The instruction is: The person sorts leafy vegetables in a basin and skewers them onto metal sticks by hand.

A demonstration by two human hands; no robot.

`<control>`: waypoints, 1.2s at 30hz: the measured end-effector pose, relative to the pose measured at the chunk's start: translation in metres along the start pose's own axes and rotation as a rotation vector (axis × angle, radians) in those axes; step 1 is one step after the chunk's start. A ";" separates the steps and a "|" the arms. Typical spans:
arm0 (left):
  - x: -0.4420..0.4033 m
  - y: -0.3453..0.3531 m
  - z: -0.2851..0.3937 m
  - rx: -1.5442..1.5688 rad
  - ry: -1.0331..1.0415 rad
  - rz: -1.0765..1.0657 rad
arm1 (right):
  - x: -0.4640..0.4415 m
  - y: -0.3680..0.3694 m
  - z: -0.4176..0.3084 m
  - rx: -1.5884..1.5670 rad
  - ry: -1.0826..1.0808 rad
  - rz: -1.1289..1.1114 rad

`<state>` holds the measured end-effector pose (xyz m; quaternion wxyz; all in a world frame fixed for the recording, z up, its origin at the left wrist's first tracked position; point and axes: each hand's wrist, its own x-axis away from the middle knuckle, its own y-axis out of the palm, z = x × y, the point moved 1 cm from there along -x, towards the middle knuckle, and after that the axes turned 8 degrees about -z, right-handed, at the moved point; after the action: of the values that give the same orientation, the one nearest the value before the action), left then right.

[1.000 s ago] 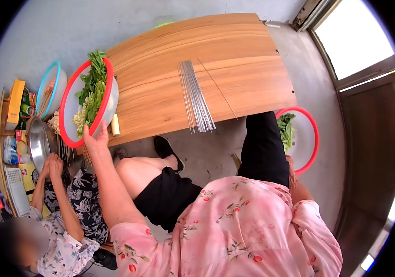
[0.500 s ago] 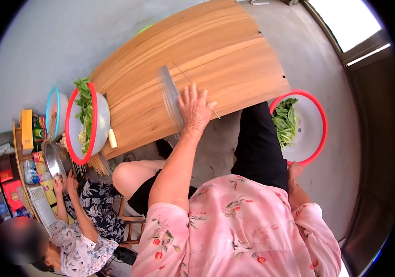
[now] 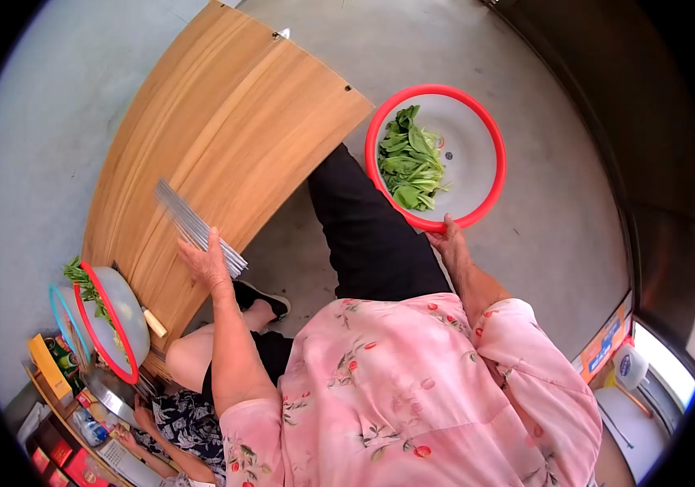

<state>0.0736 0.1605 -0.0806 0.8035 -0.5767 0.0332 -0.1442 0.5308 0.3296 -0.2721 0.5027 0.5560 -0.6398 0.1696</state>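
Observation:
My left hand (image 3: 206,265) is at the near edge of the wooden table (image 3: 226,105), closed around a bundle of thin grey metal skewers (image 3: 193,221). The skewers slant over the tabletop, their far ends smeared by motion. My right hand (image 3: 450,240) grips the lower rim of a white basin with a red rim (image 3: 500,162), held beside my right leg. Leafy greens (image 3: 409,162) lie in a heap on the basin's left side.
Another red-rimmed basin (image 3: 130,304) with greens stands tilted in view at the table's left end, next to a pale cylindrical piece (image 3: 154,323). Behind it is a blue-rimmed basin (image 3: 62,316). A co-worker's hands (image 3: 143,422) hold a metal bowl (image 3: 112,398) at lower left.
My view has swung to the right. My left hand, spread flat on the table over a thin stick before, now holds the metal skewers near the edge. The right hand keeps its basin.

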 end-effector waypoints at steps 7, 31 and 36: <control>-0.003 0.008 0.002 0.011 0.009 -0.130 | 0.005 0.029 -0.015 -0.058 -0.115 -0.064; 0.020 0.028 0.017 -0.008 0.355 0.180 | 0.065 0.128 -0.133 -0.233 -0.354 -0.255; 0.031 0.029 0.023 0.019 0.423 0.220 | 0.139 0.202 -0.119 -0.148 -0.368 -0.371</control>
<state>0.1140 0.1817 -0.0965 0.7950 -0.5189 0.2620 -0.1735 0.4240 0.4125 -0.0348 0.4395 0.6470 -0.6184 -0.0765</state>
